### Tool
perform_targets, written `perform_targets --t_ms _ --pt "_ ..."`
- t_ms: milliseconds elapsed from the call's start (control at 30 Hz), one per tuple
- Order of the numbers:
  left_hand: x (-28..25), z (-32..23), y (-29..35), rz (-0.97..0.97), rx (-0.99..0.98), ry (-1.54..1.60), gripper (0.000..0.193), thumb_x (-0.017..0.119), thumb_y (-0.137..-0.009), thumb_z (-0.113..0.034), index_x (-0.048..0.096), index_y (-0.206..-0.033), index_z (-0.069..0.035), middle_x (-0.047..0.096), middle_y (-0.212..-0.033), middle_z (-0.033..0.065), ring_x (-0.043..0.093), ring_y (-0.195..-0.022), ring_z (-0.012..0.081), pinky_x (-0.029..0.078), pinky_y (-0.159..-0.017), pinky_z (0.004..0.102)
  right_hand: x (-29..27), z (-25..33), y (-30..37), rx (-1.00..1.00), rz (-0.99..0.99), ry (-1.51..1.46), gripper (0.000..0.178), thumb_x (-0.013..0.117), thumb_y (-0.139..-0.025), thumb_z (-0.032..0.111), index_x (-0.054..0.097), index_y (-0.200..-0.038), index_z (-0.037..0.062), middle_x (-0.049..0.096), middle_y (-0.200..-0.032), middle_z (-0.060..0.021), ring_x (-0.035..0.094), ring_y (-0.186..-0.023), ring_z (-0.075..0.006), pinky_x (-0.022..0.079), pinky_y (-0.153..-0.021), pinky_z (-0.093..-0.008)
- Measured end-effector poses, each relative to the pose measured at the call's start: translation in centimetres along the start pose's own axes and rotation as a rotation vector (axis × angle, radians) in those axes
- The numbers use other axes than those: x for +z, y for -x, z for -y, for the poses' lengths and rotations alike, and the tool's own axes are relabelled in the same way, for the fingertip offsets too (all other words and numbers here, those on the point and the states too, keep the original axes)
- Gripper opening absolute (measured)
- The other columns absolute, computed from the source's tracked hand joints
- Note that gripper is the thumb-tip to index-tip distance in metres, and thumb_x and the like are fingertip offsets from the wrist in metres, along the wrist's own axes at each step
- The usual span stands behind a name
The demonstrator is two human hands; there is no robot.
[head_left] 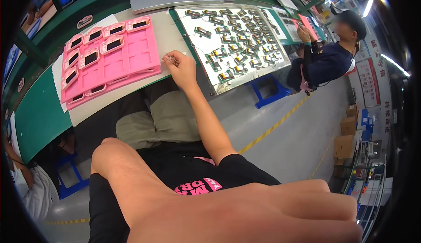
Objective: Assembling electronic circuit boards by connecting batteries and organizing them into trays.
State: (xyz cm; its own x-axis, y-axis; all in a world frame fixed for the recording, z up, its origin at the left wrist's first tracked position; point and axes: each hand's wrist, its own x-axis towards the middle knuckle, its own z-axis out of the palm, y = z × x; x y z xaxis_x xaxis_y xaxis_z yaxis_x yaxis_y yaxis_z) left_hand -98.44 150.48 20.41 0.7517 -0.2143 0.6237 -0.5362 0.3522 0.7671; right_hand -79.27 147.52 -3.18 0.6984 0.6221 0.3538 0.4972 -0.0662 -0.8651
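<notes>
My right hand [180, 69] hovers at the table edge, between a pink tray and a metal-rimmed white tray. Its fingers are closed in a pinch on something small, thin and dark that I cannot make out. The pink tray [133, 55] has rectangular recesses; several pink-framed devices with dark screens [91, 57] lie in its left and far parts. On the white tray [199, 47] lie many small circuit boards [202, 32] with thin wires. My left hand [263, 212] looms very close across the bottom, back of the hand showing; its fingertips are hidden.
One more pink-framed device [85, 21] lies on the green surface beyond the pink tray. A grey metal plate [175, 7] rests at the back. At right, a person in a dark cap [322, 65] works near a blue stool [268, 91]. Cardboard boxes [344, 146] stand farther right.
</notes>
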Motion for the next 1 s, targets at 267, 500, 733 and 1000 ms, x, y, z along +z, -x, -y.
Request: perform_targets --t_ms 267,500,733,1000 --pt "-2.8 2.0 0.5 0.005 0.008 -0.081 0.042 0.055 -0.110 -0.033 0.072 -0.118 0.005 0.075 -0.122 0.0248 0.073 -0.098 0.0297 0.060 -0.089 0.0339 0.1 -0.7 -0.6 -0.003 -0.006 -0.053 0.010 0.076 -0.094 0.015 0.076 -0.095 0.0044 0.054 -0.062 0.0004 0.046 -0.057 -0.0167 0.038 -0.058 -0.0325" --pt "-5.5 1.4 -0.2 0.010 0.014 -0.161 0.040 0.056 -0.109 -0.031 0.071 -0.120 0.004 0.075 -0.123 0.0236 0.073 -0.098 0.0287 0.059 -0.089 0.0331 -0.3 -0.2 -1.8 0.018 0.008 -0.017 0.006 0.076 -0.094 0.010 0.076 -0.095 0.0042 0.053 -0.062 0.0010 0.045 -0.056 -0.0151 0.037 -0.057 -0.0309" --pt "-9.4 2.4 -2.6 0.055 0.035 -0.201 0.038 0.057 -0.108 -0.029 0.071 -0.122 0.004 0.075 -0.123 0.0224 0.072 -0.099 0.0277 0.058 -0.089 0.0322 0.0 -0.5 -3.5 0.035 0.016 -0.038 0.004 0.075 -0.092 0.008 0.075 -0.095 0.0041 0.053 -0.062 0.0013 0.044 -0.056 -0.0145 0.037 -0.056 -0.0299" --pt "-13.5 5.4 -7.0 0.174 0.089 -0.190 0.036 0.059 -0.107 -0.026 0.070 -0.124 0.004 0.075 -0.124 0.0210 0.072 -0.100 0.0266 0.058 -0.089 0.0313 -0.1 -2.0 -5.7 0.060 0.043 -0.093 0.003 0.074 -0.094 0.004 0.075 -0.095 0.0016 0.050 -0.063 0.0029 0.040 -0.058 -0.0105 0.034 -0.057 -0.0263"
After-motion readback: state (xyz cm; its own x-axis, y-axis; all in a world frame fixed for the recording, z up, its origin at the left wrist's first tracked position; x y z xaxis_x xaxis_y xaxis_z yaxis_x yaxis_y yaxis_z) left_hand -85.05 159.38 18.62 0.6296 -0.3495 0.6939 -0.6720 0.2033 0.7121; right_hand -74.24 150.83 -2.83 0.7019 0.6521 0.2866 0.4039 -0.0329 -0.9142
